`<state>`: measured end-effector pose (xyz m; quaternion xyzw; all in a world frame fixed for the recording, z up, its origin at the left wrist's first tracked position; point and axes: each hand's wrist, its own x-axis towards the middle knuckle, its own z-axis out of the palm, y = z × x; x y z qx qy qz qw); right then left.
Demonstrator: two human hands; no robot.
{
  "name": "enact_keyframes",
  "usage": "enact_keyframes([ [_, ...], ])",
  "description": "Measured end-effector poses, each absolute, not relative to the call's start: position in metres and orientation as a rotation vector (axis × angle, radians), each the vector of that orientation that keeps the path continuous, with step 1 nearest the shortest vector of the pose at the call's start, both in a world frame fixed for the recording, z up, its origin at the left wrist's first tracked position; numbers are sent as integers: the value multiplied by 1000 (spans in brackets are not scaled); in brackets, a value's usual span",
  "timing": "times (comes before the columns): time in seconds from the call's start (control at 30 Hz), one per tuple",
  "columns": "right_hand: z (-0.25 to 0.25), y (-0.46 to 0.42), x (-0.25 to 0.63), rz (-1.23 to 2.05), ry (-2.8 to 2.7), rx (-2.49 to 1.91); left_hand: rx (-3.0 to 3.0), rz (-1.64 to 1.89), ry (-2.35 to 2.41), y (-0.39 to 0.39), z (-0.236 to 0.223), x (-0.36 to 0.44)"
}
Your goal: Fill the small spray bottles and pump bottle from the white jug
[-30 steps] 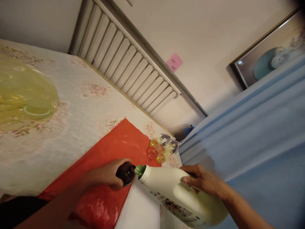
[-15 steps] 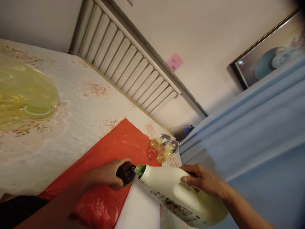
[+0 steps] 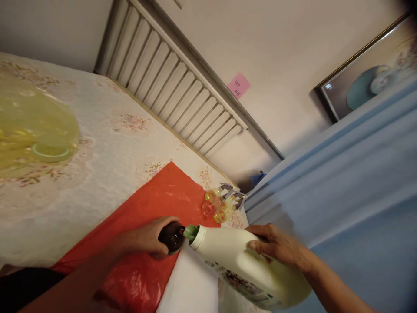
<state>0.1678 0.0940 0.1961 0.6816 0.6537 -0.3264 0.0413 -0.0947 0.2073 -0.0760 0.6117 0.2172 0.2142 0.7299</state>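
My left hand point(image 3: 150, 239) is wrapped round a dark brown bottle point(image 3: 171, 238) above a red plastic sheet point(image 3: 153, 200). In my right hand point(image 3: 276, 245) is a large pale-green jug point(image 3: 228, 250), tipped so its mouth faces the bottle. The jug's green spout point(image 3: 191, 233) sits right at the bottle's opening; whether liquid flows between them I cannot make out. A label shows on the jug's lower side, and its handle is mostly hidden under my fingers.
Several small clear spray bottles point(image 3: 221, 206) with grey heads stand beyond the red sheet. A yellow translucent bag point(image 3: 35, 113) lies on the floral tablecloth point(image 3: 107, 152) at left. Behind are a radiator point(image 3: 176, 78), a pink note point(image 3: 239, 85), a framed picture point(image 3: 368, 74) and a blue curtain point(image 3: 352, 174).
Almost nothing differs. Both hands, the brown bottle and the tilted jug keep nearly the same positions.
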Motion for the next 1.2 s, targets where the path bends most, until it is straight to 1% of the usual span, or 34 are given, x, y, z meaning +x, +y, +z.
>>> enact_keyframes([
  [0.27, 196, 94, 169, -998, 2006, 2084, 1370, 461, 539, 207, -74, -95],
  [0.93, 196, 94, 170, -971, 2016, 2072, 1361, 492, 519, 209, -81, -92],
  [1.2, 198, 94, 166, -963, 2010, 2070, 1369, 506, 514, 207, -76, -94],
])
